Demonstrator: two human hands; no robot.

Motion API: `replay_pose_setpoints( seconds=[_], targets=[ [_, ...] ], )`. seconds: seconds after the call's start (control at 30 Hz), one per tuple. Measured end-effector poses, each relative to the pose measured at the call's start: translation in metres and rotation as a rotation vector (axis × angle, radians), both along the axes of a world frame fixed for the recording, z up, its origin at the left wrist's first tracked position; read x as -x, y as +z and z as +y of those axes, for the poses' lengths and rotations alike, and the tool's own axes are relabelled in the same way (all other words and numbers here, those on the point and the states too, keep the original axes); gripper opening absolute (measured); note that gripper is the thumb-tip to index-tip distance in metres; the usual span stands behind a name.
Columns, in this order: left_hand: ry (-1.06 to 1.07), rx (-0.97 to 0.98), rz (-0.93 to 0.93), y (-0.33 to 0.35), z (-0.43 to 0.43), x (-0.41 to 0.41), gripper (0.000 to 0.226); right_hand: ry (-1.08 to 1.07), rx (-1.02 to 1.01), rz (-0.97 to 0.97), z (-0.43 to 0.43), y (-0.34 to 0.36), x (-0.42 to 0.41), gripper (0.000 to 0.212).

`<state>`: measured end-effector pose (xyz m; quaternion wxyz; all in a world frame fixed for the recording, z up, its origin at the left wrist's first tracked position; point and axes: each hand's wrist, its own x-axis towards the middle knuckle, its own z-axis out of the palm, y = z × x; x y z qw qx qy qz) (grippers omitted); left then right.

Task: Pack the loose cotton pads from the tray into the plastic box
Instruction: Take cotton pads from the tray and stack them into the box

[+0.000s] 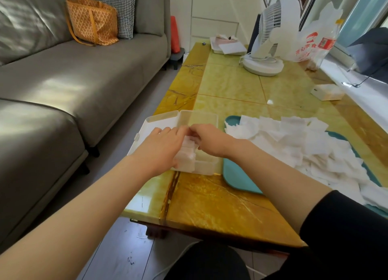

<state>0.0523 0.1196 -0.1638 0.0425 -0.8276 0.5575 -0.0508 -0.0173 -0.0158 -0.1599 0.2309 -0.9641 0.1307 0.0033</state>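
Note:
A translucent plastic box stands near the table's left edge, its hinged lid folded open to the left. Inside it is a row of white cotton pads. Both hands are over the box. My left hand lies on the left side of the pads with its fingers curled round them. From the right, my right hand pinches the top of the same stack. To the right, a teal tray holds a large heap of loose cotton pads.
The yellow-green marble table also bears a white desk fan, a white plastic bag, a small white box and a tray with papers. A grey sofa with an orange bag stands left.

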Motion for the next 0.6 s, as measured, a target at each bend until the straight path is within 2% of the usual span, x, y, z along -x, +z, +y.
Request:
replay_pose_setpoints(
  seconds=[0.07, 0.2, 0.33, 0.43, 0.6],
  targets=[
    [0.0, -0.003, -0.001, 0.0, -0.001, 0.0, 0.081, -0.04, -0.011, -0.087, 0.0, -0.004, -0.001, 0.023],
    [0.008, -0.047, 0.021, 0.0, -0.004, -0.002, 0.065, -0.121, -0.042, -0.233, 0.0, -0.013, 0.0, 0.014],
    [0.002, -0.06, 0.04, 0.0, -0.003, -0.004, 0.064, -0.147, -0.107, -0.254, 0.005, -0.016, 0.002, 0.019],
    [0.012, -0.057, 0.112, -0.004, -0.002, -0.008, 0.053, -0.16, -0.206, -0.255, 0.005, -0.015, 0.006, 0.024],
    [0.025, -0.085, 0.094, -0.001, -0.008, -0.004, 0.054, -0.131, -0.164, -0.335, -0.001, -0.01, 0.032, 0.025]
  ],
)
